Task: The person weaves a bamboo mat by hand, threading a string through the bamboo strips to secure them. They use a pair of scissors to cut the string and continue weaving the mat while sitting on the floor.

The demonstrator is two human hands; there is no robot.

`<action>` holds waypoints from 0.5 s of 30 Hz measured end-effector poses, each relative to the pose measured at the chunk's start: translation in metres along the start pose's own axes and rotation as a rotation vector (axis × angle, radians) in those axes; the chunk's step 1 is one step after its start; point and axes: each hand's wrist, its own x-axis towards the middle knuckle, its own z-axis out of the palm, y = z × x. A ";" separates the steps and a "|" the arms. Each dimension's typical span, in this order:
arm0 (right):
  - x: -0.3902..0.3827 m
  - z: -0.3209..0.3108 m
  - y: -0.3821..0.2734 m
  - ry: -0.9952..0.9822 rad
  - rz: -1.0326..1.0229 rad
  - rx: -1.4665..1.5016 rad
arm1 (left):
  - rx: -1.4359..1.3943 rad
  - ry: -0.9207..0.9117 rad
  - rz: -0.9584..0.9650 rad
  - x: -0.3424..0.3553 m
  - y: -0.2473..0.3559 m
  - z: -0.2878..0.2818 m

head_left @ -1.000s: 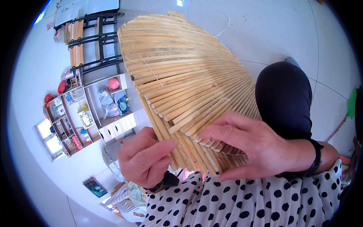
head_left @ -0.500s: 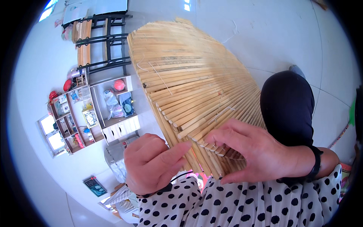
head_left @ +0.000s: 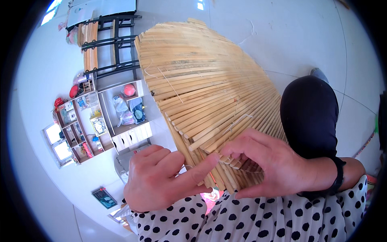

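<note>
A mat of pale straw-coloured reed stalks [head_left: 209,80] stitched side by side lies slanting before me, its near end folded over into layers. Curled round that folded end is my right hand [head_left: 270,163], thumb below and fingers on top of the stalks. My left hand [head_left: 161,177] is at the mat's near left corner, its fingers bent in and its index finger reaching across the stalk ends to the right hand's fingertips. A white thread [head_left: 186,166] loops out from the left hand's closed fingers. More thread [head_left: 238,122] lies loose on the stalks.
My dark-trousered knee [head_left: 308,117] is beside the mat on the right. Pale floor tiles [head_left: 282,36] spread beyond it. To the left stand a shelf unit [head_left: 125,109] with bags and a pink ball, and a black-framed rack [head_left: 115,44].
My left index finger has moved right along the stalk ends to the right hand's fingertips, and the left hand has dropped slightly. The right hand keeps its hold on the fold.
</note>
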 end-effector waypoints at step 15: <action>0.001 0.003 -0.001 -0.024 0.027 0.018 | -0.079 0.009 -0.138 -0.011 0.017 0.005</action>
